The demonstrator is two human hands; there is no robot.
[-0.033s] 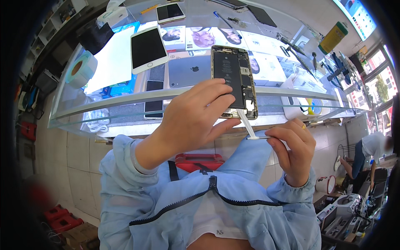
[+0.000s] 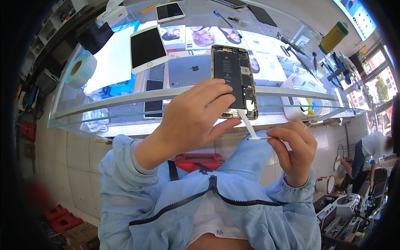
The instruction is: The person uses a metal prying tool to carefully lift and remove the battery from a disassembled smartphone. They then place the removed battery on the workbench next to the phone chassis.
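An opened smartphone [image 2: 246, 93] with its black battery [image 2: 226, 68] and inner parts bare lies over the front edge of a glass counter. My left hand [image 2: 196, 112] grips its lower left part, fingertips on the battery and thumb by the bottom edge. From the phone's bottom end a white stretchy adhesive strip [image 2: 247, 123] runs taut toward me. Its near end is wrapped around the tip of a thin metal tool [image 2: 261, 138]. My right hand [image 2: 296, 150] pinches that tool between thumb and fingers, below and to the right of the phone. Whether the tool is tweezers or a rod is unclear.
On the glass counter [image 2: 137, 98] lie a white-framed tablet [image 2: 148, 49], a smaller white phone [image 2: 170, 12] and a tape roll [image 2: 80, 69]. Pliers and other hand tools [image 2: 338, 68] stand at the right. A person [image 2: 372, 150] bends down at far right.
My right hand has shifted very slightly to the right with the metal tool, and the strip's near end has moved with it. My left hand and the phone stay put.
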